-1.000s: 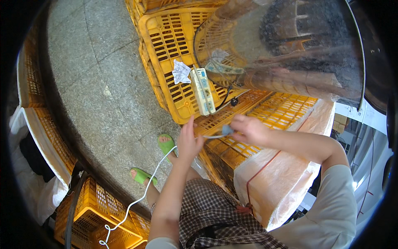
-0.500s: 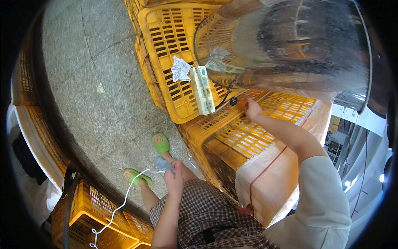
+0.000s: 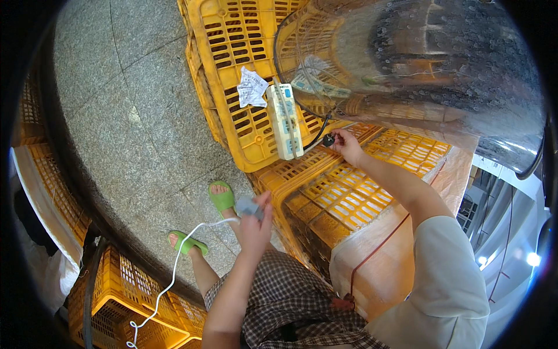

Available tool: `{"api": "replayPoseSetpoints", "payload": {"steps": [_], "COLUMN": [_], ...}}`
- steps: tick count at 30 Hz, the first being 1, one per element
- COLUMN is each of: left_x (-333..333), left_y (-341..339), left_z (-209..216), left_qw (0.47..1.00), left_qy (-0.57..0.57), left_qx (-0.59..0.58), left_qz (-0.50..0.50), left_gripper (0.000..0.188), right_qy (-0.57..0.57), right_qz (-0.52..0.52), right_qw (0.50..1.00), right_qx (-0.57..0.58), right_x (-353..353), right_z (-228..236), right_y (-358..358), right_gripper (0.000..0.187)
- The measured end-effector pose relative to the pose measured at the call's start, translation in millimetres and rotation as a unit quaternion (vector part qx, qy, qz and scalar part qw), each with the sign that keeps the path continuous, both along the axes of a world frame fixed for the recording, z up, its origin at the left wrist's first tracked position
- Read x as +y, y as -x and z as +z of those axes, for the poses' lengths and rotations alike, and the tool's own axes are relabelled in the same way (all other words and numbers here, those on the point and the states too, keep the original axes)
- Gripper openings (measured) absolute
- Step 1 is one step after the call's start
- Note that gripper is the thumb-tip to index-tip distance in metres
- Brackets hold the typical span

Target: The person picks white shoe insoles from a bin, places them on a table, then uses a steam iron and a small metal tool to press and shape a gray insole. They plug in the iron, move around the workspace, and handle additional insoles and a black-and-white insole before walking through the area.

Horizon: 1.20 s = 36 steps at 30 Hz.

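My left hand (image 3: 256, 224) is closed round a grey block-shaped piece (image 3: 247, 206), slightly blurred, from which a white cord (image 3: 173, 273) runs down to the lower left. My right hand (image 3: 347, 146) reaches over the orange crates, its fingertips pinching a black plug (image 3: 329, 139). Just left of the plug lies a cream power strip (image 3: 285, 122) with blue-marked sockets, on an upturned yellow plastic crate (image 3: 256, 145). A black cable (image 3: 317, 135) curves between the strip and the plug. Beside the strip rests a crumpled white paper (image 3: 252, 88) with print on it.
A large shiny metal drum (image 3: 407, 75) stands on the right, reflecting the strip. More crates hold a white sack (image 3: 372, 250) tied with a red cord (image 3: 378, 247). Other yellow crates (image 3: 125, 279) are at lower left. Grey stone floor (image 3: 151, 134) lies between, under my green slippers (image 3: 222, 196).
My right hand has moved a little left and now grips the black plug, which lay loose before. My left hand has risen to the right with the grey piece.
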<state>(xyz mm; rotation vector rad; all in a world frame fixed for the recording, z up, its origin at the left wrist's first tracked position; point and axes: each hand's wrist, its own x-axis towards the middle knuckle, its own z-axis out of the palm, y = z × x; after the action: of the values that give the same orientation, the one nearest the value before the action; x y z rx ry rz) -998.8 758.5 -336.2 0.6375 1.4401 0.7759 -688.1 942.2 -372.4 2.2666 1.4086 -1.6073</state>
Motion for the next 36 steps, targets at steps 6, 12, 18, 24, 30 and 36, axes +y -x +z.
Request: {"api": "replayPoseSetpoints", "payload": {"steps": [6, 12, 18, 24, 30, 36], "left_x": [84, 114, 115, 98, 80, 50], "left_y": [-37, -58, -63, -59, -51, -40], "left_z": [-13, -30, -36, -35, -18, -10], "left_qw": [0.989, 0.990, 0.992, 0.993, 0.990, 0.992], "left_qy": [-0.096, -0.075, 0.033, 0.022, -0.031, 0.015], "left_qx": [0.108, 0.123, 0.123, 0.056, 0.029, 0.023], "left_qz": [-0.026, -0.009, 0.004, 0.098, 0.134, 0.123], "left_gripper": [0.038, 0.037, 0.030, 0.022, 0.020, 0.018], "right_qy": [-0.008, -0.040, 0.052, 0.021, 0.048, -0.123], "right_qz": [0.061, 0.138, -0.054, 0.016, 0.191, 0.308], "right_qw": [0.997, 0.989, 0.979, 0.989, 0.978, 0.943], "right_qx": [-0.047, 0.038, 0.192, 0.148, 0.062, -0.032], "right_x": [-3, -19, -25, -19, -14, -9], "right_z": [7, 41, 71, 74, 72, 88], "right_y": [9, 28, 59, 72, 75, 89], "right_gripper": [0.036, 0.030, 0.030, 0.021, 0.027, 0.027]}}
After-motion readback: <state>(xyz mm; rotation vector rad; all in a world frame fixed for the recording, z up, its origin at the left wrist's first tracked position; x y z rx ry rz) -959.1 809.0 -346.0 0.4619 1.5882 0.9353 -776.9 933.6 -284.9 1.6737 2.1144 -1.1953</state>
